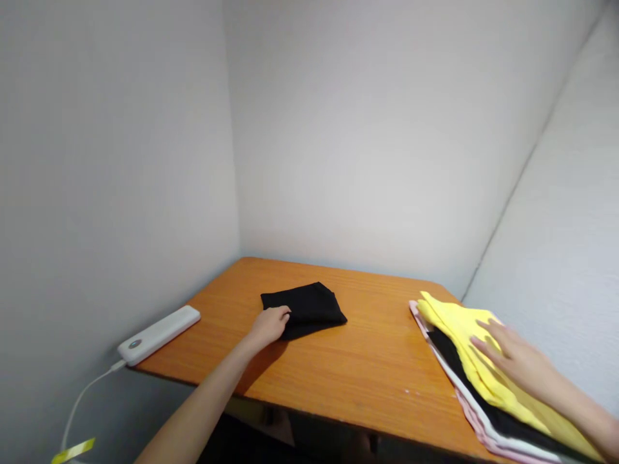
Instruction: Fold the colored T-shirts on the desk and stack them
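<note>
A folded black garment (312, 306) lies flat near the middle of the table. My left hand (271, 323) is at its near left edge, fingers curled and closed on the fabric. On the right, a yellow garment (459, 328) tops a pile of clothes. My right hand (515, 354), slightly blurred, reaches over the yellow cloth with its fingers spread and touching or just above it; I cannot tell which. Below the yellow one, a black garment (447, 351) and white and pink layers (476, 422) show at the pile's left side.
The wooden table (377, 361) stands in a corner between pale walls (362, 129). At its left edge rests a white power bank (162, 332), its white cable (80, 403) hanging off the side with a yellow tag (75, 450). The pile reaches the table's right front edge.
</note>
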### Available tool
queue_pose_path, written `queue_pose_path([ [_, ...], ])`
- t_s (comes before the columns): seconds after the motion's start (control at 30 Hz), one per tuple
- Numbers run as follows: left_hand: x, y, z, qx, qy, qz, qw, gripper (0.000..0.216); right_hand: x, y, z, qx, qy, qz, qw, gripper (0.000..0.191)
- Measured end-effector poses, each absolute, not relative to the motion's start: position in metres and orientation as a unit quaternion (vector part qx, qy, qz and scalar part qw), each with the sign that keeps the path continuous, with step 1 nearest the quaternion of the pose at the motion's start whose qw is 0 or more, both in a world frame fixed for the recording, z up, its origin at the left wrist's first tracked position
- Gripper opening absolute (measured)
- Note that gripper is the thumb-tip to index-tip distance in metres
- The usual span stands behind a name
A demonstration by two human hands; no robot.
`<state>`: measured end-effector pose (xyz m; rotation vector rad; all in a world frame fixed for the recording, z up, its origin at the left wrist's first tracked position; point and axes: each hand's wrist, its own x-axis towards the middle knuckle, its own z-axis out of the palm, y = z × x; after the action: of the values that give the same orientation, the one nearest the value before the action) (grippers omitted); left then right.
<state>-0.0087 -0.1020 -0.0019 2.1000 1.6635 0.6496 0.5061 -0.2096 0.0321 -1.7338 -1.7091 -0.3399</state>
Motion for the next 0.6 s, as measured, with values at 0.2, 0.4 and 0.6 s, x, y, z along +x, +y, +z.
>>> queue_pose_path([
  [0.2,-0.023,-0.136,-0.007,0.636,0.502,0.356,0.466,0.037,0.377,-0.221,0.034,-0.556,-0.771,-0.024,0.308,0.030],
  [0.4,-0.033,-0.168,-0.008,0.532,0.422,0.344,0.648,0.036,0.295,-0.195,-0.009,-0.599,-0.749,0.094,0.268,0.019],
  [0.6,-0.034,-0.174,0.000,0.567,0.423,0.348,0.615,0.033,0.282,-0.174,-0.007,-0.548,-0.777,0.096,0.294,0.042],
])
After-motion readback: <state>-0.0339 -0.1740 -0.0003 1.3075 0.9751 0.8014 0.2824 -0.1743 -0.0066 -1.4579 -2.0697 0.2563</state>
